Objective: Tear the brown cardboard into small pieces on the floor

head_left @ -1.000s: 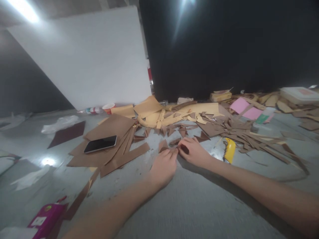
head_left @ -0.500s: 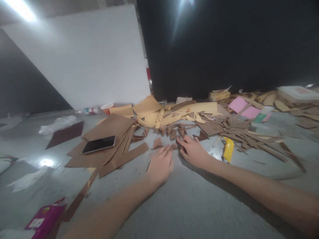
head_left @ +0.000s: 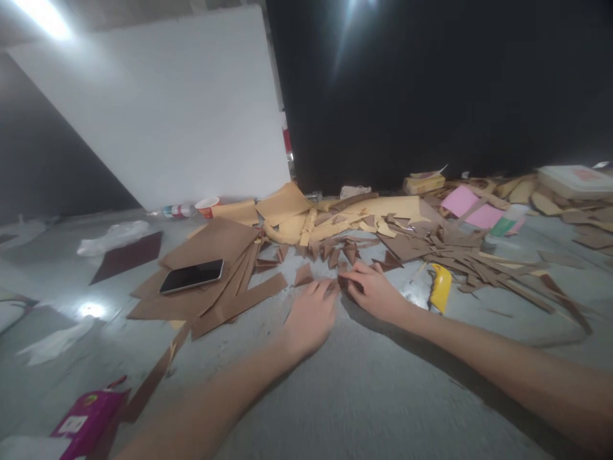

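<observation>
Both my hands reach forward onto a grey floor strewn with brown cardboard scraps. My left hand lies palm down, fingers stretched toward a small brown cardboard triangle just beyond its fingertips. My right hand rests beside it, thumb and fingers pinched on a small dark cardboard piece between the two hands. More small triangles lie just past the fingers.
A phone lies on large brown cardboard sheets to the left. A yellow-handled cutter sits right of my right hand. Strips and offcuts, pink paper, a cup, a bottle and a magenta box lie around.
My right hand's fingers have closed in on the small dark piece between the hands. My left hand has shifted slightly forward and to the right.
</observation>
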`<action>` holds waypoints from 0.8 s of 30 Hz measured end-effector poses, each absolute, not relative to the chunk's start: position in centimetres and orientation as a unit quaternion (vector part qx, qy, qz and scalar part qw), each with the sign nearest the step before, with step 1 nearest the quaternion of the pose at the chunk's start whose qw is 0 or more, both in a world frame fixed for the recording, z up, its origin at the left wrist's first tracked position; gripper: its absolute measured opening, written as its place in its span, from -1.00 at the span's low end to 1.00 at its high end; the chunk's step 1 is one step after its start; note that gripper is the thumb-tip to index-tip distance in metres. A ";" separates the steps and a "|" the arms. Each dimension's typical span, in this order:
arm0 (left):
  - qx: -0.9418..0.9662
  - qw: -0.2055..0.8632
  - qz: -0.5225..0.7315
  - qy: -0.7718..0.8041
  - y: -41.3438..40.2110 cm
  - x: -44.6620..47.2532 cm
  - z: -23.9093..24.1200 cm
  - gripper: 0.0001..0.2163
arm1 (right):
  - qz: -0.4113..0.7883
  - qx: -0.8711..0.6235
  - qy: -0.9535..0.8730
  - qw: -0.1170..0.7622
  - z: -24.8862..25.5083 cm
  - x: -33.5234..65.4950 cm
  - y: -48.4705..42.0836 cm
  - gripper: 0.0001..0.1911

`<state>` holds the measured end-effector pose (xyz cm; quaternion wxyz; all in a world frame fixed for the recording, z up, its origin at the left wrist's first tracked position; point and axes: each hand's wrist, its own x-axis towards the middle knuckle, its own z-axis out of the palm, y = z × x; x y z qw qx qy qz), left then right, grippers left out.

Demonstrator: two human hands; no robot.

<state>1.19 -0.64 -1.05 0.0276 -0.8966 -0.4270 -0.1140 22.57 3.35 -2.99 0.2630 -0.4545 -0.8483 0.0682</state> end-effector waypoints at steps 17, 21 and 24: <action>-0.892 0.011 -0.128 -0.434 -0.9 1.2 -0.8 -0.58 | 0.132 -0.434 -0.837 0.308 -2.4 22.3 3.4 -0.74; -0.891 0.001 -0.143 -0.432 -0.7 1.2 -1.2 -0.59 | 0.156 -0.443 -0.826 0.311 -2.5 22.4 3.5 -0.79; -0.891 0.001 -0.152 -0.428 -0.6 1.1 -1.5 -0.61 | 0.154 -0.450 -0.823 0.310 -2.8 22.4 3.8 -0.79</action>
